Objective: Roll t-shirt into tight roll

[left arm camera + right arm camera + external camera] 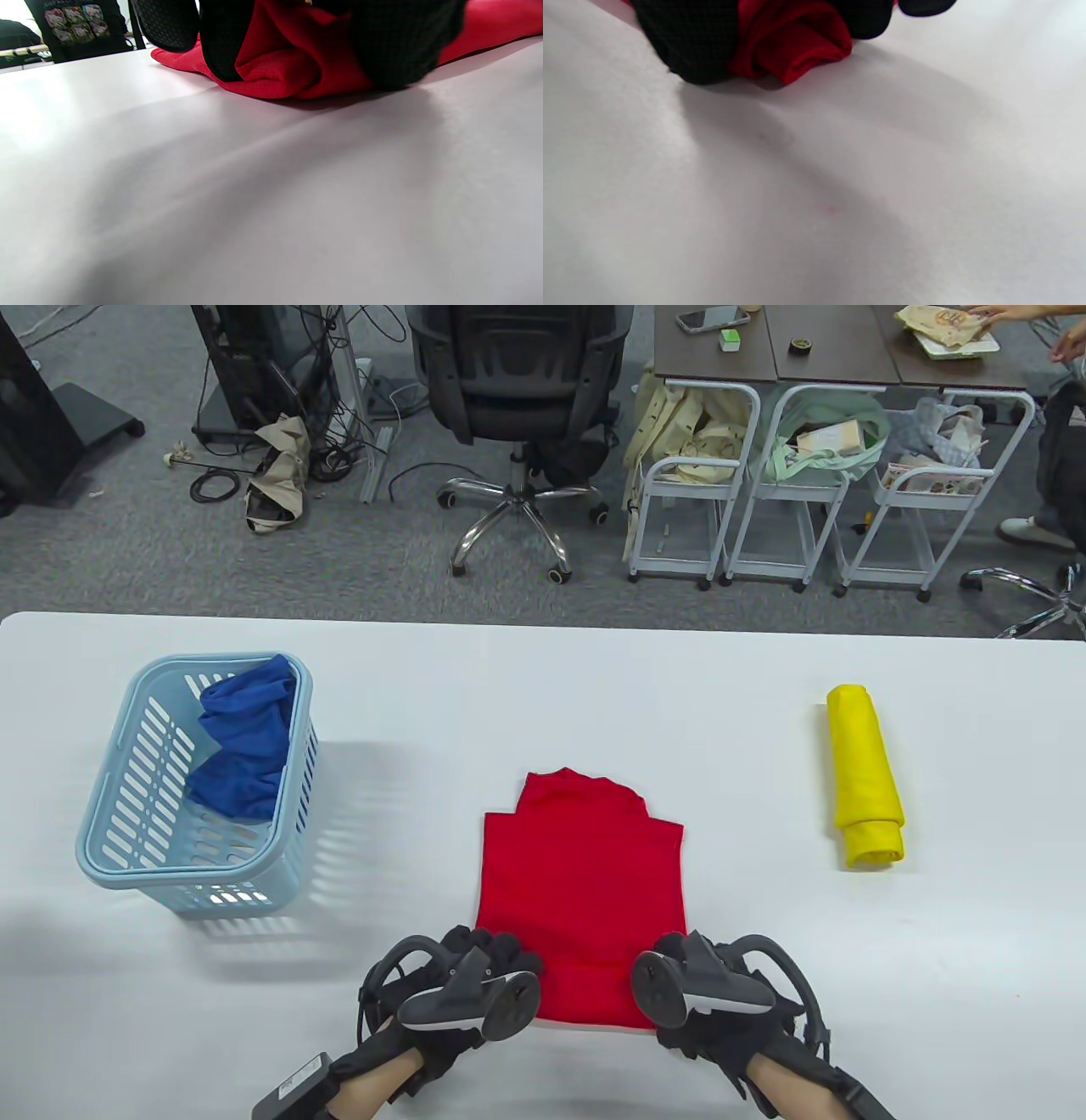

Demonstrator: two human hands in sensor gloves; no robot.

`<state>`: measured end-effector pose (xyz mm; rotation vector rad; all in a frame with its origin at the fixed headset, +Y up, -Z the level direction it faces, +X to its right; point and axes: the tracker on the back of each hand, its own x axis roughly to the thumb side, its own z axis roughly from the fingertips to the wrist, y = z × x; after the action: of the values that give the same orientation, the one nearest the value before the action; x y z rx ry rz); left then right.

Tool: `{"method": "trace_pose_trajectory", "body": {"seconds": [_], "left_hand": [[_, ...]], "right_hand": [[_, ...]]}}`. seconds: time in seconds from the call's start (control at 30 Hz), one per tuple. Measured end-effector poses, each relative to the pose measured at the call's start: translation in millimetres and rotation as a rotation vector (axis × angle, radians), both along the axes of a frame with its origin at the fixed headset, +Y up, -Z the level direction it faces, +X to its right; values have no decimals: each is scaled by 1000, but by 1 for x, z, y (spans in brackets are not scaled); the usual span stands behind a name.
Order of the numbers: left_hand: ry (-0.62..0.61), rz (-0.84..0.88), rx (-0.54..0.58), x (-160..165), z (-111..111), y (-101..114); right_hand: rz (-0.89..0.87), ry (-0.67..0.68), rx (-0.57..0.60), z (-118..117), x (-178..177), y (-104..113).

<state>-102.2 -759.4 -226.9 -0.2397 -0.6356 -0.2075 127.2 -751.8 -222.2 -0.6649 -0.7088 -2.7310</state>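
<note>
A red t-shirt [581, 882] lies folded into a long strip on the white table [594, 687], collar end pointing away from me. Its near end is curled up into a small roll [288, 72]. My left hand [488, 963] grips the left end of that roll, its fingers [220, 38] and thumb curled round the red cloth. My right hand [679, 976] grips the right end the same way, with the rolled cloth [793, 46] showing between the gloved fingers [691, 38]. Trackers hide most of both hands in the table view.
A light blue plastic basket [110, 823] with a blue garment [246, 746] in it stands at the left. A rolled yellow t-shirt [864, 776] lies at the right. Beyond the table's far edge are an office chair [517, 390] and carts.
</note>
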Motion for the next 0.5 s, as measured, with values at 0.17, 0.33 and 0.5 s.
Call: {"method": "trace_pose_trajectory", "body": {"seconds": [0.17, 0.33, 0.5], "left_hand": [[15, 39, 24, -2, -3, 5], [102, 298, -192, -22, -20, 10], [181, 455, -362, -40, -26, 5]], "right_hand": [[-65, -28, 33, -4, 3, 4], [-233, -63, -75, -11, 20, 12], [-326, -125, -194, -18, 29, 2]]}}
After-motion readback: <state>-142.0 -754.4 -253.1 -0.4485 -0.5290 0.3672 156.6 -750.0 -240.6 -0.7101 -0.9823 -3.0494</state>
